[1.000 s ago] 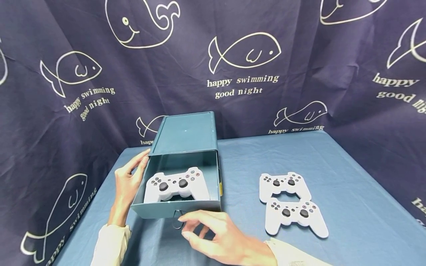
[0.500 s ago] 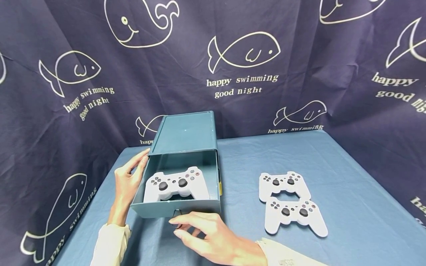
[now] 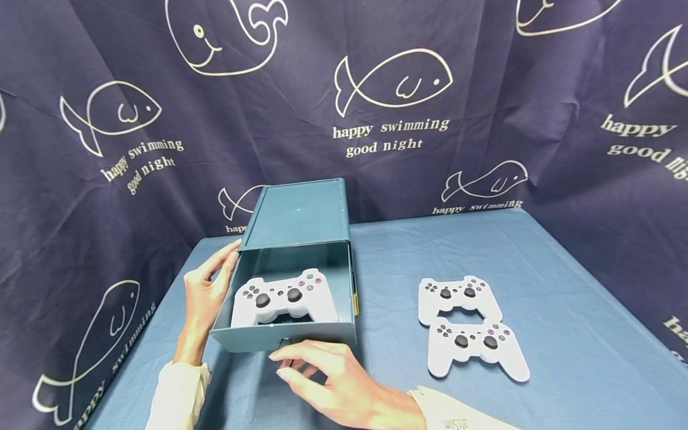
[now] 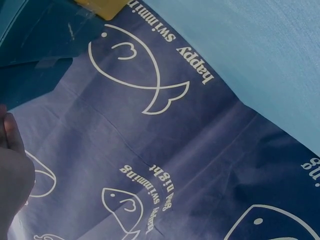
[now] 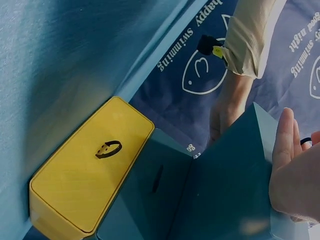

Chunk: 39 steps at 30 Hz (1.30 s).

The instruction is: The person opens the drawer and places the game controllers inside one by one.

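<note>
A teal drawer cabinet [image 3: 301,215] stands at the left, its top drawer [image 3: 244,340] pulled out. One white game controller [image 3: 317,301] lies inside that drawer. My left hand [image 3: 206,286] rests against the cabinet's left side near the front corner, fingers nearly straight. In front of the drawer, my right hand [image 3: 338,382] pinches the thin ring pull [image 3: 285,342] between thumb and fingers; the fingers partly hide it. In the right wrist view, a bit of the dark ring [image 5: 305,141] shows by the fingers.
Two more white controllers, a rear one [image 3: 430,307] and a front one [image 3: 507,355], lie touching on the blue cloth [image 3: 398,257] at right. Lower on the cabinet, a yellow drawer [image 5: 75,185] has a black pull. A dark printed curtain [image 3: 398,173] hangs behind.
My right hand has shifted left along the drawer front, its fingers closing on the ring pull. The left hand, the drawer and the controllers have stayed put.
</note>
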Available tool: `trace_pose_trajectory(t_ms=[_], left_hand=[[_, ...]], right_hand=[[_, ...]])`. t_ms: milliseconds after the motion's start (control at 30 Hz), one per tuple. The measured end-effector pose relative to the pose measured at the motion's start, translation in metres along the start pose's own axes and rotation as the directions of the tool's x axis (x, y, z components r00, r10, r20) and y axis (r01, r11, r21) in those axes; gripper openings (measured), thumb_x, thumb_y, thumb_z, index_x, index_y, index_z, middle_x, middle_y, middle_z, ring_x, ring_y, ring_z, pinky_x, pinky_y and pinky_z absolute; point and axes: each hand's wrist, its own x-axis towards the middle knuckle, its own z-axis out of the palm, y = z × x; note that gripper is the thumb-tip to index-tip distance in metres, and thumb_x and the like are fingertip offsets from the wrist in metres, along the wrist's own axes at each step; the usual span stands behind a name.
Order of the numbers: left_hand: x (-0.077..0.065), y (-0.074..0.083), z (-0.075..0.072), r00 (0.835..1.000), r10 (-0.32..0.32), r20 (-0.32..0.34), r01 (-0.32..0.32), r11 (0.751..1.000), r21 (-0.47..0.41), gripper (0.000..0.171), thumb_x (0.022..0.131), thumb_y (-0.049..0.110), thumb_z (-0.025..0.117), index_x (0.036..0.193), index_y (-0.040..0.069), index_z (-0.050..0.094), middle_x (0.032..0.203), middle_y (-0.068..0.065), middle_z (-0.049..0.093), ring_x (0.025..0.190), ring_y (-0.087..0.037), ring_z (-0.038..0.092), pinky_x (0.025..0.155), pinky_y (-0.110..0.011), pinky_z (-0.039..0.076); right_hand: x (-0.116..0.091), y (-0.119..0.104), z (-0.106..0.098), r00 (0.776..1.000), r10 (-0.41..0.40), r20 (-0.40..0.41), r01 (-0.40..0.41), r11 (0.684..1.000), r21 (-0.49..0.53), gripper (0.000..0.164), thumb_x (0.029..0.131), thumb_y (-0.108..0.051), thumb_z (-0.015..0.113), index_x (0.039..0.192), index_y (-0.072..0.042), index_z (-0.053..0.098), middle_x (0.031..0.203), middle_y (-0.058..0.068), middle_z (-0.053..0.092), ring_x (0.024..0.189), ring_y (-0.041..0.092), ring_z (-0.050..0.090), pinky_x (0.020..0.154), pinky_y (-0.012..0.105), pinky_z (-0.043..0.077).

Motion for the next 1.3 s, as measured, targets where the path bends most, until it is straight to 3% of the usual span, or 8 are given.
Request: trace_pose_trajectory(t_ms=[300, 600, 833, 1300], left_hand=[[0.001, 0.008, 0.001, 1.0, 0.004, -0.005, -0.004, 1.0, 0.002, 0.03, 0.089, -0.018, 0.068, 0.116, -0.006, 0.076, 0.094, -0.026, 0.074, 0.091, 0.015, 0.062, 0.082, -0.011, 0.044], [0.002, 0.006, 0.001, 1.0, -0.001, 0.003, 0.001, 1.0, -0.003, 0.03, 0.089, -0.018, 0.069, 0.116, -0.006, 0.075, 0.094, -0.027, 0.074, 0.091, 0.014, 0.063, 0.082, -0.012, 0.044], [0.003, 0.016, 0.001, 1.0, 0.001, 0.002, -0.001, 1.0, -0.014, 0.029, 0.089, -0.019, 0.068, 0.116, -0.008, 0.075, 0.093, -0.029, 0.073, 0.091, 0.014, 0.063, 0.081, -0.012, 0.044], [-0.001, 0.001, -0.004, 0.999, -0.025, 0.031, 0.025, 1.0, 0.0, 0.03, 0.094, -0.007, 0.071, 0.121, 0.005, 0.077, 0.097, -0.018, 0.077, 0.09, 0.007, 0.068, 0.084, -0.014, 0.046]], right_hand=[[0.002, 0.001, 0.004, 1.0, -0.01, -0.03, 0.01, 1.0, -0.009, 0.029, 0.094, 0.005, 0.069, 0.121, -0.007, 0.068, 0.098, 0.003, 0.072, 0.09, 0.005, 0.067, 0.075, 0.016, 0.054], [0.004, 0.004, 0.002, 1.0, -0.023, -0.014, 0.023, 1.0, 0.007, 0.027, 0.096, 0.004, 0.068, 0.121, -0.006, 0.068, 0.098, 0.003, 0.072, 0.091, 0.006, 0.068, 0.074, 0.016, 0.054], [0.008, 0.007, -0.003, 1.0, 0.001, 0.006, -0.001, 1.0, 0.028, 0.026, 0.096, 0.003, 0.068, 0.12, -0.007, 0.069, 0.1, 0.003, 0.074, 0.091, 0.004, 0.068, 0.073, 0.016, 0.054], [0.019, 0.02, -0.011, 0.998, 0.056, 0.009, -0.056, 0.997, 0.062, 0.025, 0.096, 0.002, 0.069, 0.12, -0.007, 0.07, 0.102, 0.003, 0.075, 0.089, 0.004, 0.067, 0.071, 0.021, 0.056]])
